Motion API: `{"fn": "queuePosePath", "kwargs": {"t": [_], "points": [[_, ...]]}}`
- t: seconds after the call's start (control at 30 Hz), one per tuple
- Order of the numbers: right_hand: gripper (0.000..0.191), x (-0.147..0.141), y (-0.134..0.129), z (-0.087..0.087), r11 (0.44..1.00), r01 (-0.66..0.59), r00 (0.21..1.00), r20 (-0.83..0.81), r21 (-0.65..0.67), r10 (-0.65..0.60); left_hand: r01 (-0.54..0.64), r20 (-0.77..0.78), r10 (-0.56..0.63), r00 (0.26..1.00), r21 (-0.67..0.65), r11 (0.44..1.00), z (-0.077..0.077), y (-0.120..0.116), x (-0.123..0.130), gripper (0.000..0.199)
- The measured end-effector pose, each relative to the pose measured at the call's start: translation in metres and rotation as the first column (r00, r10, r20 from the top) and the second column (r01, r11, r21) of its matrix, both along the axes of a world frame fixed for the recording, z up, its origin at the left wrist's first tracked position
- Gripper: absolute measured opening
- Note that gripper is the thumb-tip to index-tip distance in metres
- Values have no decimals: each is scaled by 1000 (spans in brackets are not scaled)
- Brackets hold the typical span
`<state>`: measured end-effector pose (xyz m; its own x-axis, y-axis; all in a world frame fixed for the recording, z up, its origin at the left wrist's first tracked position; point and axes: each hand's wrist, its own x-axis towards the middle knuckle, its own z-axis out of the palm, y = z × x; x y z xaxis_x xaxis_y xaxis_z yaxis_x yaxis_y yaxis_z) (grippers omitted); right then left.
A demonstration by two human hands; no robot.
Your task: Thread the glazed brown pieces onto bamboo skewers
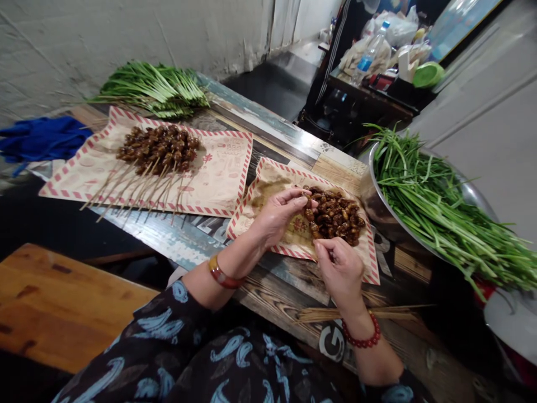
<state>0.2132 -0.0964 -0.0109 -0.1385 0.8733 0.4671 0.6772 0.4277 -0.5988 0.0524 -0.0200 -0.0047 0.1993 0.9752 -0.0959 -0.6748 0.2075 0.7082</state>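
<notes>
Wood planks in worn blues, whites and browns pattern the long table (335, 168), its near edge just in front of the person. At its right end stands a round, shiny metal bowl (375, 207), long green stalks (436, 196) spilling over its rim. Left of centre lies a large cream, red-striped paper sheet (226, 173), with stick ends from a heap of brown skewers (161, 148) poking past its near edge. Just beside it, a smaller cream, red-striped paper sheet (262, 193) carries a pile of glossy brown oval pieces (338, 218) towards its right edge; stained paper shows left of that. Over this sheet, the left hand (283, 218) has its grip pinched on the upper part of 1 short row of threaded brown pieces (310, 217); the right hand (342, 271) pinches the lower end. Thin pale wooden sticks (361, 314) lie near the table's near edge.
</notes>
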Motion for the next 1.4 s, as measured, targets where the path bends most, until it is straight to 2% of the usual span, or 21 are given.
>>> {"fn": "queuePosePath", "kwargs": {"t": [0.13,0.2,0.27,0.33,0.4,0.5,0.63,0.87,1.1,1.27,1.4], "points": [[16,3,0,-3,990,37,983,-176,-136,-61,57,0,-57,998,-66,996,1,-1,-1,43],[17,4,1,-5,982,51,968,-234,-185,-94,155,-86,-159,983,-53,986,0,-3,0,40],[18,6,2,-8,973,43,954,-279,-226,-107,300,-183,-296,938,-5,954,-1,-6,2,35],[20,7,3,-10,965,23,946,-307,-263,-106,386,-227,-369,901,35,922,-3,-8,3,31],[23,8,3,-10,956,1,944,-315,-293,-97,363,-223,-346,911,39,931,-4,-8,1,26],[23,9,1,-7,951,-18,955,-288,-308,-75,220,-174,-215,961,9,976,-3,-2,-4,24],[20,8,-2,-2,971,17,975,-210,-237,-68,56,-82,-60,995,-54,997,-1,4,-10,27],[19,5,-6,-1,995,48,992,-111,-92,-58,93,-93,-101,991,-89,992,-3,-1,-3,28],[17,4,-4,2,996,90,993,-78,-16,-91,204,-160,-214,964,-72,976,-1,-5,0,35],[17,4,-6,3,997,63,996,-62,-37,-65,49,-74,-56,996,-92,995,1,2,-10,35],[16,4,-8,1,999,27,998,-48,-40,-28,7,-65,-11,998,-65,998,1,5,-15,32]]}}
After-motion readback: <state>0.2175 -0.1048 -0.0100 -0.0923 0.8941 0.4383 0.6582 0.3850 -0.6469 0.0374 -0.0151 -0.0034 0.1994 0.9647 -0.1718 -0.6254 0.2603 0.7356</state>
